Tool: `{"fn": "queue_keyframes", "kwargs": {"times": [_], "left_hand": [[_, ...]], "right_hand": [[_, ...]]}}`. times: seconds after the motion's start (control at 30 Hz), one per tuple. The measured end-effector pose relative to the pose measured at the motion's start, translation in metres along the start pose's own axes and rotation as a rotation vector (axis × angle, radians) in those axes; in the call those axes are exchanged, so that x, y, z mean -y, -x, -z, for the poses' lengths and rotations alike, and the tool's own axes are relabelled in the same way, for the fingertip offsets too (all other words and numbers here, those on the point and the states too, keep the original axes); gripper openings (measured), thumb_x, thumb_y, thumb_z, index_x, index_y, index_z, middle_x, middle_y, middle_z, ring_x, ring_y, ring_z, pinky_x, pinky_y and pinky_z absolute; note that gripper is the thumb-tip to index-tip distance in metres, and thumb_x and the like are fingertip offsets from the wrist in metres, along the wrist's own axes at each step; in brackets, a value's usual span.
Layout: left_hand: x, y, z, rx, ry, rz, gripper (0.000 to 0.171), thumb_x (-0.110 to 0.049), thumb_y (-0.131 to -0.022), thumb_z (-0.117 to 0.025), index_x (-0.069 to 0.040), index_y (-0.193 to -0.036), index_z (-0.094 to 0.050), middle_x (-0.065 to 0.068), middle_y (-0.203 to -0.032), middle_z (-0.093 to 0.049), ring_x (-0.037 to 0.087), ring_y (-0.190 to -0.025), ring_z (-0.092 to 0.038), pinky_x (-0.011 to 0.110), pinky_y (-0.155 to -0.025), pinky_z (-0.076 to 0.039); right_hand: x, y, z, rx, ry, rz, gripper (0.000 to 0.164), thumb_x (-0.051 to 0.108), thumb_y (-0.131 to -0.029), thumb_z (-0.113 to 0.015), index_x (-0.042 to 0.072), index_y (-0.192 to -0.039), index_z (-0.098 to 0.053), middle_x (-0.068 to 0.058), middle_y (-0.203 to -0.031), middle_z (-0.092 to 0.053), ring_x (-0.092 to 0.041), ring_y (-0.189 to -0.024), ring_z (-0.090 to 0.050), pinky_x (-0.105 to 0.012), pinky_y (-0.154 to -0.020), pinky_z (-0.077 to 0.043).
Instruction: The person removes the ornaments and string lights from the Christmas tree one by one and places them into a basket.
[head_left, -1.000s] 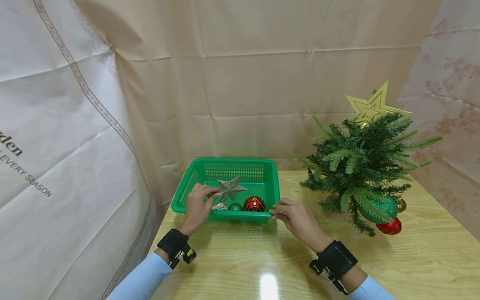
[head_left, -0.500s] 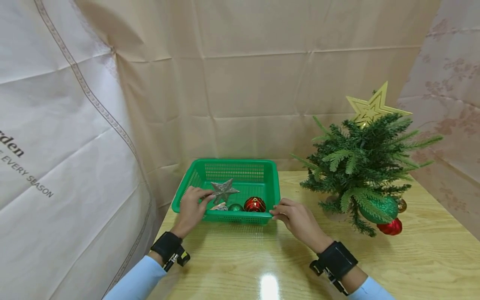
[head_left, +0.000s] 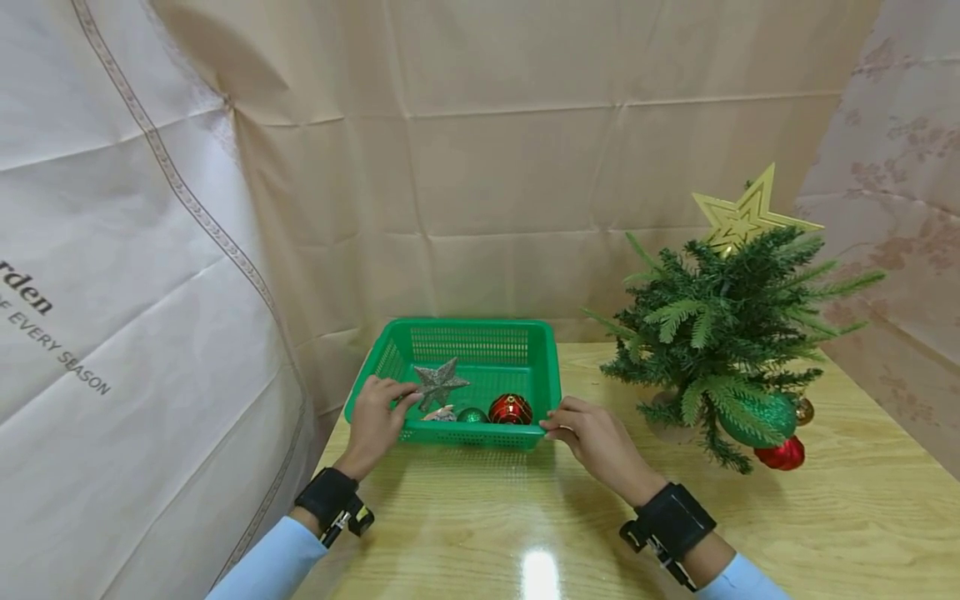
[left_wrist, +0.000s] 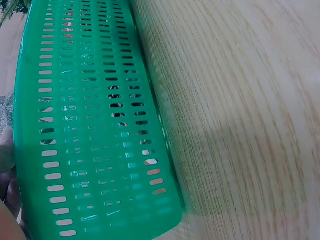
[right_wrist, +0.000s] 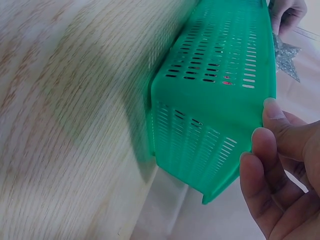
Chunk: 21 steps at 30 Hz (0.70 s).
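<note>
A silver glitter star (head_left: 441, 382) is pinched by one point in my left hand (head_left: 377, 419), held over the left part of a green plastic basket (head_left: 543, 358). My right hand (head_left: 592, 437) grips the basket's near right corner, thumb and fingers on the rim, as the right wrist view also shows. Inside the basket, along its near wall, lie a red ball ornament (head_left: 510, 408) with gold lines, a green ball (head_left: 472, 415) and a small whitish ornament (head_left: 440, 413) partly hidden below the star. The left wrist view shows mostly the basket's slotted wall (left_wrist: 100, 125).
A small artificial Christmas tree (head_left: 705, 333) stands right of the basket, topped by a gold star (head_left: 744, 215). Green (head_left: 761, 419) and red (head_left: 782, 453) ornaments hang low on its right side. Behind the wooden table (head_left: 465, 517) hangs a beige cloth (head_left: 510, 183).
My left hand has moved left with the silver star, which now hangs farther left and slightly lower over the basket. The right hand has stayed on the basket's corner.
</note>
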<state>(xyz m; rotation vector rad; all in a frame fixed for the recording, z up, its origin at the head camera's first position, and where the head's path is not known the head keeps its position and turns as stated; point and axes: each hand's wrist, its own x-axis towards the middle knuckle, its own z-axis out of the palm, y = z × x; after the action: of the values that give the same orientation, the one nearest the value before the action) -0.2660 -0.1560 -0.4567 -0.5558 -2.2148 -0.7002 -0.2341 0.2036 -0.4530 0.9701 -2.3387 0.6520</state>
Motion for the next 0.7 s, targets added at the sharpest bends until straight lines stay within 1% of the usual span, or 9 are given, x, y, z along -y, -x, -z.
{"fn": "queue_keyframes", "kwargs": {"times": [0.13,0.23,0.37,0.53,0.7], "left_hand": [[0.0008,0.0007,0.002,0.008,-0.021,0.017,0.015,-0.011,-0.088,-0.081,-0.006,-0.101,-0.082,0.008,-0.088,-0.071,0.025,-0.08,-0.05,0.037,-0.07,-0.043],[0.0024,0.0013,0.0032,0.014,-0.028,0.015,0.015,-0.01,-0.088,-0.08,-0.005,-0.102,-0.081,0.009,-0.089,-0.071,0.025,-0.08,-0.049,0.037,-0.07,-0.043],[0.0042,0.0016,0.0061,0.045,-0.034,0.016,0.013,-0.01,-0.088,-0.08,-0.006,-0.101,-0.081,0.009,-0.09,-0.07,0.024,-0.081,-0.048,0.037,-0.072,-0.043],[0.0054,0.0011,0.0097,0.083,-0.043,0.041,0.012,-0.009,-0.09,-0.079,-0.007,-0.101,-0.082,0.009,-0.091,-0.069,0.025,-0.083,-0.05,0.038,-0.073,-0.046],[0.008,0.0013,0.0102,0.097,-0.056,0.072,0.012,-0.009,-0.09,-0.079,-0.007,-0.101,-0.082,0.009,-0.093,-0.07,0.025,-0.084,-0.052,0.038,-0.072,-0.046]], "right_hand": [[-0.0009,0.0005,-0.0001,0.006,-0.013,-0.01,0.02,0.001,-0.082,-0.084,0.013,-0.099,-0.082,0.004,-0.093,-0.066,-0.012,-0.082,-0.068,-0.024,-0.071,-0.056],[-0.001,0.0002,0.0004,0.013,-0.022,-0.019,0.02,0.002,-0.083,-0.084,0.013,-0.1,-0.082,0.004,-0.094,-0.066,-0.011,-0.083,-0.068,-0.023,-0.072,-0.056],[-0.0013,-0.0001,0.0005,0.019,-0.03,-0.026,0.02,0.002,-0.083,-0.083,0.013,-0.1,-0.082,0.004,-0.094,-0.066,-0.012,-0.084,-0.068,-0.023,-0.073,-0.056],[-0.0014,0.0003,0.0004,0.016,-0.029,-0.029,0.02,0.002,-0.083,-0.084,0.013,-0.1,-0.082,0.004,-0.094,-0.066,-0.012,-0.083,-0.068,-0.023,-0.072,-0.056],[-0.001,0.0006,0.0002,0.014,-0.021,-0.026,0.02,0.002,-0.082,-0.085,0.013,-0.099,-0.082,0.004,-0.093,-0.066,-0.012,-0.083,-0.068,-0.023,-0.072,-0.056]]}}
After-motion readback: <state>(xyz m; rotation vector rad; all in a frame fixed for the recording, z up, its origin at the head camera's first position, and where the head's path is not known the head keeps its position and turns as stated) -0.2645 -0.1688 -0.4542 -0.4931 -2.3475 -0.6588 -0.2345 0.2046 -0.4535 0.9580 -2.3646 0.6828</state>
